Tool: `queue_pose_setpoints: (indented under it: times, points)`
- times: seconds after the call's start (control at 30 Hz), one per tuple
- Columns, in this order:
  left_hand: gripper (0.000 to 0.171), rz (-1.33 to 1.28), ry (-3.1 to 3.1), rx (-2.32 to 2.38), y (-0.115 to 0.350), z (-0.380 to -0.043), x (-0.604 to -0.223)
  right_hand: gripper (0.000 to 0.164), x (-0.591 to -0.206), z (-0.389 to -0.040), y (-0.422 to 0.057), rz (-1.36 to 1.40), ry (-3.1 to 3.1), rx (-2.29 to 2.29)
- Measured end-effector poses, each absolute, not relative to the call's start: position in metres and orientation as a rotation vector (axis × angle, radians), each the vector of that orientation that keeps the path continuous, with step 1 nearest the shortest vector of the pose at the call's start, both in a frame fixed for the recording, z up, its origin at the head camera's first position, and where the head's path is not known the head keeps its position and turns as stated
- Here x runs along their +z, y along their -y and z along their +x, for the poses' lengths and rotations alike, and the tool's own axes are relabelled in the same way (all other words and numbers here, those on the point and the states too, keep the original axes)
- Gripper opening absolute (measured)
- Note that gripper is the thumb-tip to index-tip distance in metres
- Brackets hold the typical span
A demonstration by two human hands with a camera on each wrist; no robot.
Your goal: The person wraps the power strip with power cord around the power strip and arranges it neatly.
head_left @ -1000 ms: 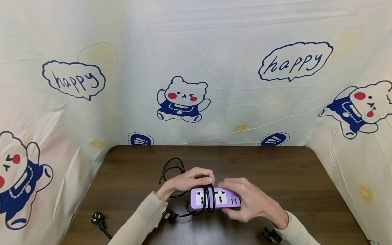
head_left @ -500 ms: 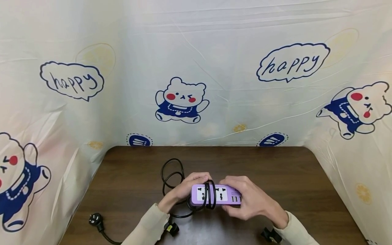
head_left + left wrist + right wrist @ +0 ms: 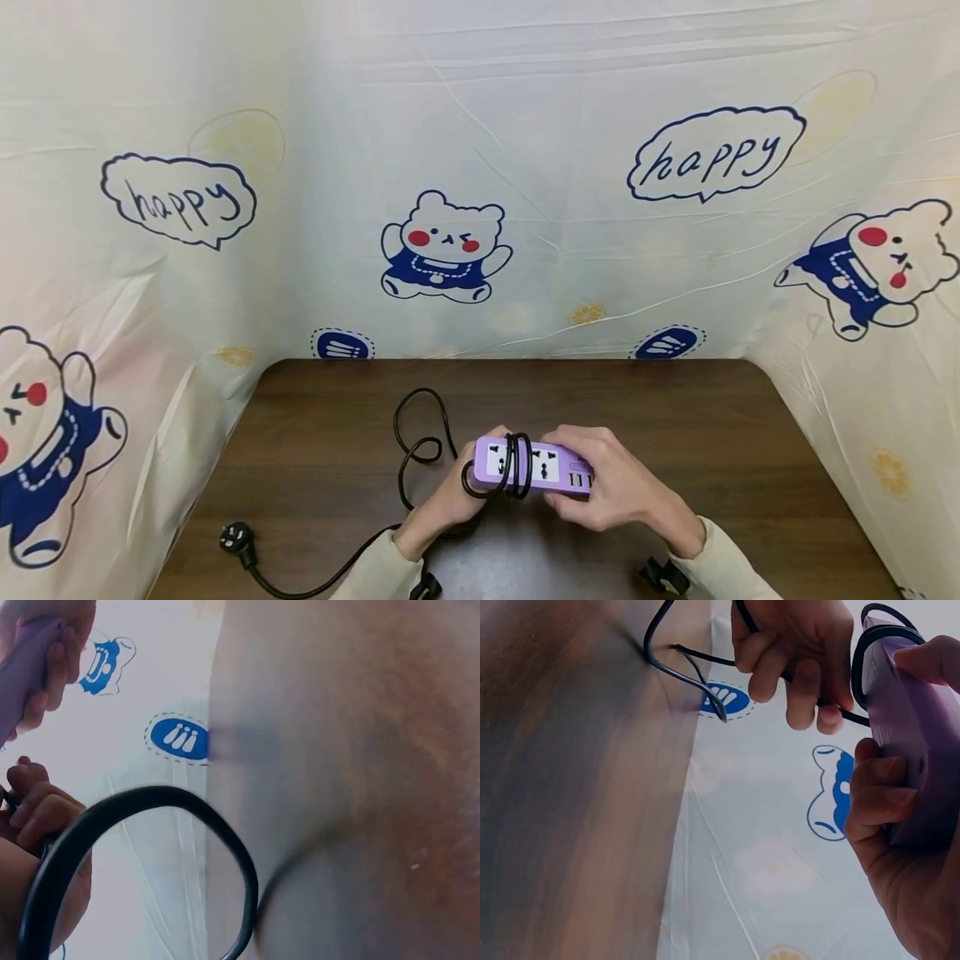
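Purple power strip is above the table, right hand gripping its USB end, left hand at the strip's other end with fingers curled round the black cord, which loops around the strip's socket section, plug on the table well left of the strip.

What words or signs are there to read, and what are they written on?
"happy": left speech bubble on the cloth.
"happy": right speech bubble, same cloth.
Blue ovals: white marks, no readable word.
Purple power strip: any print is too small to read.
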State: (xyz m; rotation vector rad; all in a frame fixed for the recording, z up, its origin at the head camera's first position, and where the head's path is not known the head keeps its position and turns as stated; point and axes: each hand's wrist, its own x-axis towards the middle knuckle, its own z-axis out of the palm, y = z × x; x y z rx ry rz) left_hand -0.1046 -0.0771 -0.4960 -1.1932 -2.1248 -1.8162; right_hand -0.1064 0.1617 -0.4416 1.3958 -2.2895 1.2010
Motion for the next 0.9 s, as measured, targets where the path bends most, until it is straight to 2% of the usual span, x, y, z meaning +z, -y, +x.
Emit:
queue_pose_setpoints:
  times: [0.4,0.67,0.9]
  points:
    - [0.036,-0.868,2.353,-1.541,0.073,-0.075,-0.504,0.053,-0.443,-0.107,-0.163,1.327,2.329,1.192]
    - [0.038,-0.721,2.356,-1.553,0.072,-0.063,-0.510,0.054,-0.445,-0.105,-0.160,1.325,2.361,1.185]
    - [0.021,-0.673,2.392,-1.395,0.073,-0.061,-0.513,0.056,-0.444,-0.106,-0.160,1.272,2.372,1.195]
